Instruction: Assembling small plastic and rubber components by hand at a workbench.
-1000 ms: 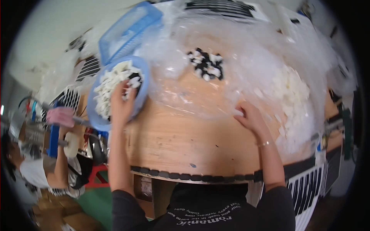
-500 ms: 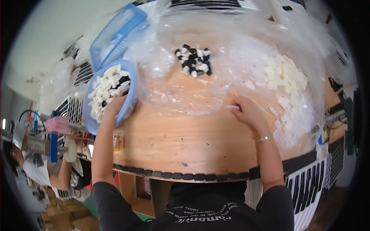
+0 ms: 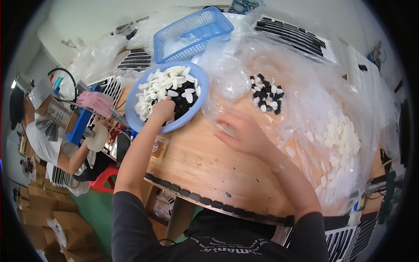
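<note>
My left hand (image 3: 163, 111) is curled, reaching into a blue plastic basin (image 3: 204, 87) at the left of the table. Its fingertips are among the pieces, so what they grip, if anything, is hidden. Small white oval pieces (image 3: 162, 83) heap up on the basin's far and left sides; black pieces (image 3: 180, 112) show on the right. My right hand (image 3: 242, 131) hovers right of the basin, fingers stretched apart and nothing visible in them. Clear plastic film (image 3: 229, 81) lies just beyond it. Farther right, a small cluster of black and white pieces (image 3: 265, 95) sits on the table.
Loose white flat pieces (image 3: 342, 137) spread over plastic at the right. A blue mesh basket (image 3: 187, 25) stands behind the basin. Black strips (image 3: 209, 203) line the table's near edge. At far left, a person (image 3: 48, 142) works beside a machine with a blue part (image 3: 79, 126).
The view has swung left. My right hand has moved left toward the basin and opened; the white piece it held no longer shows in it. My left hand remains in the basin.
</note>
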Tool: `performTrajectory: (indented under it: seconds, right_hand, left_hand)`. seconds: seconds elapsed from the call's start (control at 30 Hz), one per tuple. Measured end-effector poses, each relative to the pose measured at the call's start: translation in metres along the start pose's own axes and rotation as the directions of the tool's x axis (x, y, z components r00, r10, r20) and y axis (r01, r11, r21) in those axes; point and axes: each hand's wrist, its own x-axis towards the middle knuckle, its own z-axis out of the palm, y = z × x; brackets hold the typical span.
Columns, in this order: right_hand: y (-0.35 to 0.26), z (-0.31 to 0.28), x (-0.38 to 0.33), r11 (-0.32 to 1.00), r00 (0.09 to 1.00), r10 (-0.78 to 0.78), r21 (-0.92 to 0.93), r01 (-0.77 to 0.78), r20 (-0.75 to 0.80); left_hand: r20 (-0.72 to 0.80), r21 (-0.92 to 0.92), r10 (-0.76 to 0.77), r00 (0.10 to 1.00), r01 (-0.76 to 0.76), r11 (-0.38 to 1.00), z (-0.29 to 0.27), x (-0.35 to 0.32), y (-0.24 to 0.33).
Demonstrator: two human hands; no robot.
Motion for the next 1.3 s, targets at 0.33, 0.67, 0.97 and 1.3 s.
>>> performTrajectory:
  seconds: [0.33,0.67,0.97,1.3]
  right_hand:
    - [0.125,0.169,0.174,0.767,0.735,0.573,-0.552,-0.326,0.362]
    - [0.201,0.219,0.182,0.524,0.418,0.804,-0.171,-0.834,0.424]
    - [0.084,0.220,0.186,0.135,0.298,0.750,0.304,-0.943,0.590]
    - [0.129,0.235,0.173,0.410,0.506,0.816,0.336,-0.848,0.281]
  left_hand:
    - [-0.355,0.129,-0.056,0.933,0.109,0.986,-0.003,-0.025,0.020]
    - [0.209,-0.294,-0.436,0.876,0.481,0.826,0.029,0.029,-0.016]
    - [0.280,-0.924,-0.560,0.780,0.376,0.063,0.115,0.089,-0.069]
    - [0.318,-0.868,-0.600,0.734,-0.029,-0.495,0.039,0.069,-0.003]
